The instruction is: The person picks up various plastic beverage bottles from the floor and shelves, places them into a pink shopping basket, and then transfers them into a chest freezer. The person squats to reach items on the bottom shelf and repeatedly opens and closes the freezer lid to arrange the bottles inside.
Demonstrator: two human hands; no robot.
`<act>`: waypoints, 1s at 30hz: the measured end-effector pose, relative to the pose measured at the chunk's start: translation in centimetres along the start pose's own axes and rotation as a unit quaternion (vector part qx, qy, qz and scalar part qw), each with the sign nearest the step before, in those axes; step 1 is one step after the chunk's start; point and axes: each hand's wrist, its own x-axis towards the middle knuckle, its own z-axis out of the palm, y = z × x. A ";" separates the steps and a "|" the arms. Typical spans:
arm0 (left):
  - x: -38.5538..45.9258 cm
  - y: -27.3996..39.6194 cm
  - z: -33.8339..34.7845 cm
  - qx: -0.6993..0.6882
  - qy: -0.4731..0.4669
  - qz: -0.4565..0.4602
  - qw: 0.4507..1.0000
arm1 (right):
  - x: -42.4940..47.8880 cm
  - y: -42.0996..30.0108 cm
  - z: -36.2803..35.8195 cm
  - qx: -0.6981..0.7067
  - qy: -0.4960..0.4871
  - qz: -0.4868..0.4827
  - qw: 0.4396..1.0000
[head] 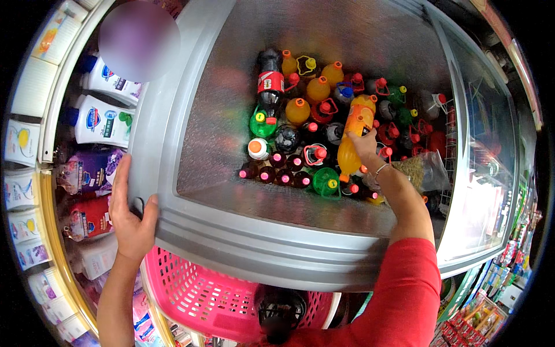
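Note:
Inside a chest cooler, my right hand [365, 141] grips an orange soda bottle [359, 117] around its middle. The bottle lies tilted over the tops of upright bottles, its cap end toward me. My left hand [134, 221] rests on the grey frame [169, 217] of the cooler at its near left corner, thumb and fingers spread. A large cola bottle [272, 86] with a red label lies on other bottles at the far left. Dark bottles with pink caps [285, 177] and a green bottle [326, 181] stand along the near side.
A pink plastic basket [195, 295] with a dark bottle [279, 306] in it is below the cooler's near edge. Body-wash bottles [104, 119] and pouches line the shelf at left. A glass lid [481, 143] covers the cooler's right end. A clear bag [433, 171] lies right of my wrist.

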 end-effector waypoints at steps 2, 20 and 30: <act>0.1 0.0 0.0 0.009 0.001 0.011 1.000 | 0.1 -0.5 0.2 0.047 0.028 -0.058 0.997; 0.0 -0.1 0.1 -0.004 -0.005 -0.006 1.000 | 2.1 -11.2 9.5 -0.240 -0.072 -0.164 0.954; 0.0 -0.7 0.5 -0.023 0.000 -0.016 1.000 | 2.4 -20.7 -3.1 -0.421 -0.140 -0.355 0.823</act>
